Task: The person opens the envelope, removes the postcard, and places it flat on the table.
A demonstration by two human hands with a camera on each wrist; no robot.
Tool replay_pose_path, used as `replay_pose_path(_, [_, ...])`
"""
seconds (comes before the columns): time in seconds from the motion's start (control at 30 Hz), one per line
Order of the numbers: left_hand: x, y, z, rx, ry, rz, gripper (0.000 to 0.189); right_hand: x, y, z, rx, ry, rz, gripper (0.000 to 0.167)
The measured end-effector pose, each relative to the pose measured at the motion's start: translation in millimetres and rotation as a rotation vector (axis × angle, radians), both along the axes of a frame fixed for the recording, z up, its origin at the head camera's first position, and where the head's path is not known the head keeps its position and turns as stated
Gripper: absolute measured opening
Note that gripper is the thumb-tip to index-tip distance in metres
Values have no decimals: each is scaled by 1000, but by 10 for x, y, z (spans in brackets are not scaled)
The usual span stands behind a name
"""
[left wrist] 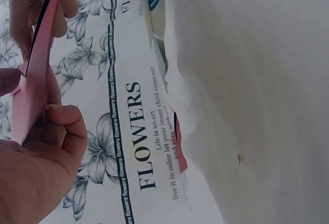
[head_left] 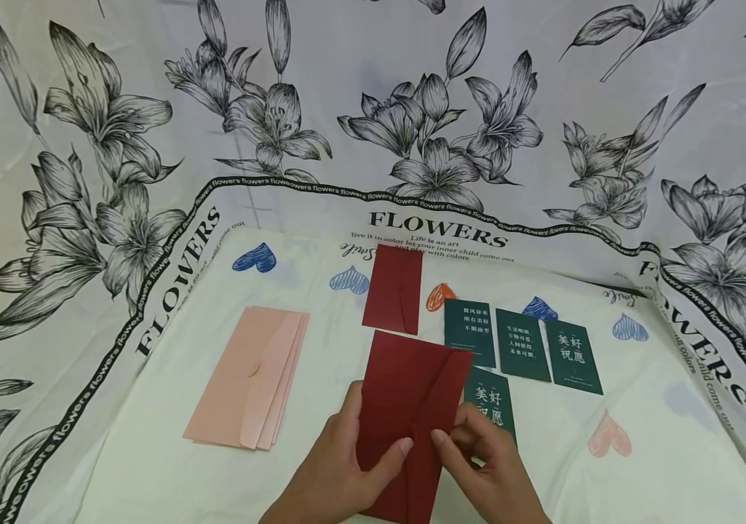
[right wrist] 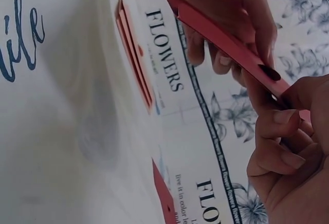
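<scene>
A dark red envelope (head_left: 405,393) is held up in front of me between both hands, its flap side toward me. My left hand (head_left: 346,462) grips its left edge, thumb across the face near the flap and the other fingers behind. On the right edge, my right hand (head_left: 487,455) pinches the paper with thumb and fingers. In the left wrist view the held envelope (left wrist: 38,75) shows edge-on with a dark gap along its side. The right wrist view has the same envelope (right wrist: 226,41) slanting between the two hands.
Several pink envelopes (head_left: 244,378) lie stacked on the left. Another red envelope (head_left: 395,287) lies beyond the held one. Green cards with white writing (head_left: 522,346) are spread to the right, one green card (head_left: 500,397) partly behind my right hand. A heart-printed cloth (head_left: 150,466) covers the surface.
</scene>
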State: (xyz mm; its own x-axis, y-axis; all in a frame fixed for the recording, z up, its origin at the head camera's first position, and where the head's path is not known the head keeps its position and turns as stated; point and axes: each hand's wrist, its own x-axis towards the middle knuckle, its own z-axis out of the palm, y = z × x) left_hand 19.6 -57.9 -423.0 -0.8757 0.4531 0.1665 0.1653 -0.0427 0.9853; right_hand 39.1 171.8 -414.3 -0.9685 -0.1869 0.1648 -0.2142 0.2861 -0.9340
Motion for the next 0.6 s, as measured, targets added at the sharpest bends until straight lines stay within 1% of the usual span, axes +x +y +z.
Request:
replay_pose_path(0.1, [-12,-14,-13,-11,20,29,58,1,-34,6,0,-7,8,10])
replay_pose_path(0.2, [-20,-25,-15,-21,22,61,59,-1,-64,9,7,-15,8,10])
replay_pose_path(0.33, [-30,-47,-4,-38,-21,88,60,-9,-95,11,27,-40,4,10])
replay_pose_path(0.47, [-52,-88,7,-54,-81,82,61,-12,-98,-5,47,-67,24,13])
replay_pose_path(0.53, [-65,-116,8,-67,-90,81,60,-15,-90,-22,66,-69,43,14])
replay_pose_path(0.6, [-82,-151,10,-87,-82,91,59,-15,-75,-37,89,-73,64,15])
